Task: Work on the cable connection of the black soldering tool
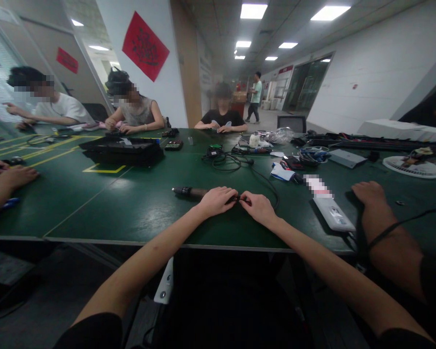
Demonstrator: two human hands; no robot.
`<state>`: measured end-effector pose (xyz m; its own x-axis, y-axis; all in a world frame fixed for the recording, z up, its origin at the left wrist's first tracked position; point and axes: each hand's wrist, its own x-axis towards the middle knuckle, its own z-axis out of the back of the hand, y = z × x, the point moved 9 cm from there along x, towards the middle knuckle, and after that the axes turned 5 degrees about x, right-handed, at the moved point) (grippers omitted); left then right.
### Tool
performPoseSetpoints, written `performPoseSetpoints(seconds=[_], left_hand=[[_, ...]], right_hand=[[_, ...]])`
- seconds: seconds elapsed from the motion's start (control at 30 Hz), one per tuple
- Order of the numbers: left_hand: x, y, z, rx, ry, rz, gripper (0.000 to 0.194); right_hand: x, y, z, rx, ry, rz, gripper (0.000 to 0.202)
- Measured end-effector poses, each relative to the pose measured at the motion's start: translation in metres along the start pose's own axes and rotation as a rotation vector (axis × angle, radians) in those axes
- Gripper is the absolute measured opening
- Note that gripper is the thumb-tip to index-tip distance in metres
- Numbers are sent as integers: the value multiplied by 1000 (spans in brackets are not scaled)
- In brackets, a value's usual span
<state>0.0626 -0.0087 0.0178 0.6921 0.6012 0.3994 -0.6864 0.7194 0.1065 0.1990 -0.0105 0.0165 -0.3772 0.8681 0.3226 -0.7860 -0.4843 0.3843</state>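
Beyond both hands (218,200) — pinching a dark part (239,198) — lies a black case (121,154).

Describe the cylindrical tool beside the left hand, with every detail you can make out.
The cylindrical tool lies on its side on the green table, its small, light tip pointing left. The front section is black and looks ridged; the body behind is dull brownish-grey, perhaps plastic. The left hand hides its rear end, so contact there cannot be judged.

Office workshop, shared green worktable (145,213), ceiling lights (253,11)
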Motion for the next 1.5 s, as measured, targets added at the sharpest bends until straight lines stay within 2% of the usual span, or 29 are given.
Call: performPoseSetpoints(seconds=[0.1, 0.27, 0.4, 0.57, 0.7, 0.97, 1.13, 1.5], left_hand=[[0, -4, -1, -3, 6, -46, 21], [1, 2, 0, -6, 3, 24, 22], [0, -3, 0, -8, 4, -30, 21], [0, 2, 0, -13, -15, 17, 19], [0, -2, -1, -1, -9, -32, 19], [-1, -3, 0, -4, -4, -31, 18], [-1, 3, 0, -13, -9, 31, 18], [-1, -4, 2, -3, -9, -20, 19]], right_hand=[[0, 0, 0, -2, 0, -7, 15], [0, 1, 0, 2, 10, -5, 14], [0, 0, 0, -1, 6, -1, 15], [0, -2, -2, -4, -10, 9, 15], [1, -4, -3, 1, -8, 8, 15], [1, -3, -3, 13, -17, 26, 14], [0, -3, -3, 15, -22, 19, 14], [1, -3, -3, 13, -18, 23, 15]])
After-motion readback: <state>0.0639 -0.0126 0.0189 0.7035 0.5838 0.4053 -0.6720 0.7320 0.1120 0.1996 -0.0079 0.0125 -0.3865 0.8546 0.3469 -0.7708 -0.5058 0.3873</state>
